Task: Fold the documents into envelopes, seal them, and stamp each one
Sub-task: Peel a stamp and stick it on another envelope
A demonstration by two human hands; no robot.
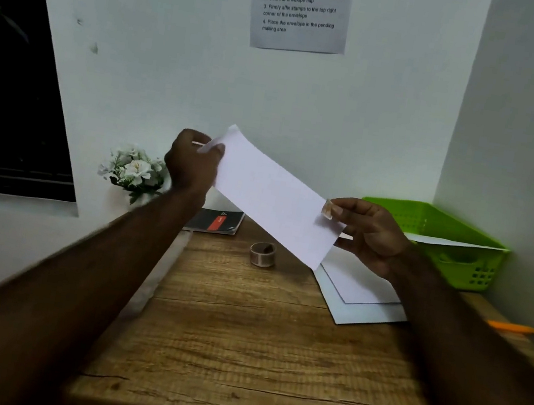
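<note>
Above the worktop (253, 356), past the roll of stamps (262, 253) and the spare sheets (366, 297), the envelope (270, 196) is held in the air, its long axis slanting from high left to low right. The left hand (191, 163) pinches the raised end in its fingers. The right hand (371, 235) grips the low end, thumb on a stamp (327, 209). Stamping seems to be in hand. Next, press it firm, then likely on to the green basket (471, 264).
</note>
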